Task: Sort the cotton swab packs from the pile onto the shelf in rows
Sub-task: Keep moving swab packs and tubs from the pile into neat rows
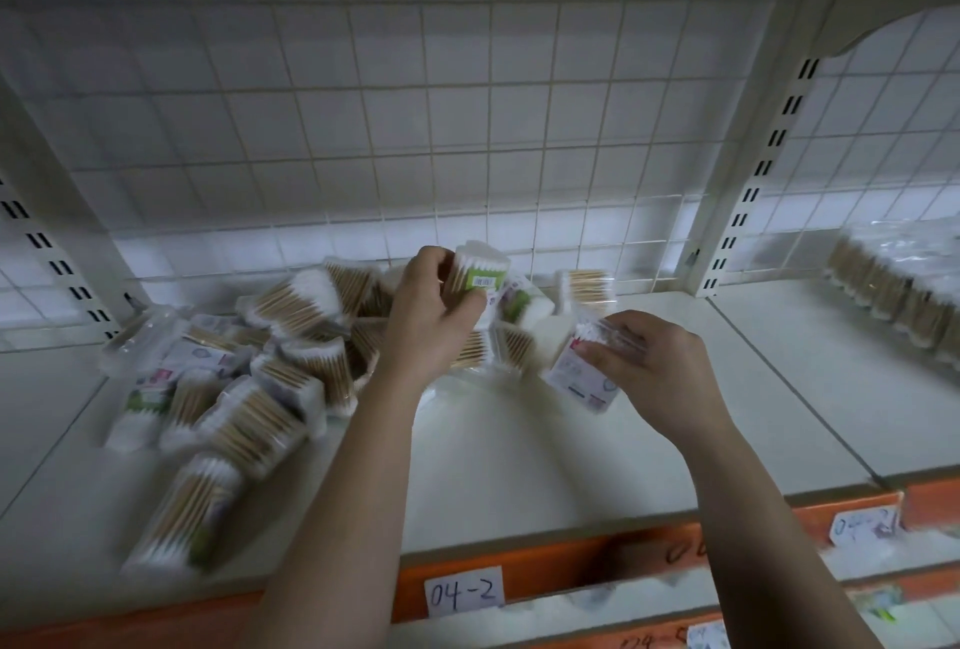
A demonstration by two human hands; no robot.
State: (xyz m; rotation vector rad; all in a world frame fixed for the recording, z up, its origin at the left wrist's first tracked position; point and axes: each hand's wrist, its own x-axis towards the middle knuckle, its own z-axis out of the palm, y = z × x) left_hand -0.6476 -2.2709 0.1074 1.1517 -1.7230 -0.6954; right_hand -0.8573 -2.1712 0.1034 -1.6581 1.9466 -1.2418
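The left hand (431,305) grips a green-labelled pack (475,271), lifted above the rear of the pile (249,352). At its 4 o'clock, well apart from it, the right hand (654,367) pinches a purple-labelled pack (582,373) low over the white shelf (519,456) (motion blur hides whether the pack touches the board). The pile of cotton swab packs sprawls toward 8 o'clock from the left hand, packs lying crossed over each other. One upright pack (587,290) stands at 12 o'clock from the right hand, near the wire grid (415,102). Far out at 3 o'clock, a row of packs (893,295) lines the neighbouring bay. At 6 o'clock, a paper tag (464,591) reading 04-2 sits on the orange front edge (571,562).
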